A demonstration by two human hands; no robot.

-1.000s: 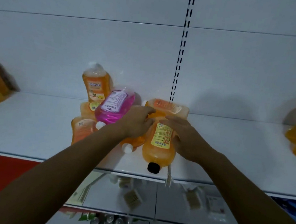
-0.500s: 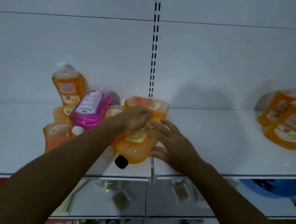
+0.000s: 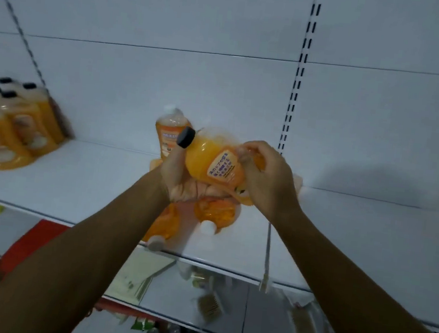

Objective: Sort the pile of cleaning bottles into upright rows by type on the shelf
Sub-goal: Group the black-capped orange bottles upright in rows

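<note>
An orange bottle with a black cap [image 3: 208, 155] is lifted above the pile, tilted with its cap up and to the left. My left hand [image 3: 181, 181] cradles it from below, fingers curled round its lower side. My right hand [image 3: 266, 176] grips its base end from the right. Under my hands, orange bottles with white caps [image 3: 214, 214] lie on the white shelf [image 3: 76, 178]. One white-capped orange bottle [image 3: 169, 131] stands upright behind them. The pink bottle is hidden.
A group of upright black-capped orange bottles [image 3: 11, 122] stands at the left of the shelf. A slotted upright rail [image 3: 300, 66] runs down the back panel. Lower shelves with brushes and cans [image 3: 209, 303] show below the shelf edge.
The black-capped orange bottle has left the pile and now sits raised in both hands, cap turned from pointing toward me to up-left. The view swung left, revealing the black-capped group.
</note>
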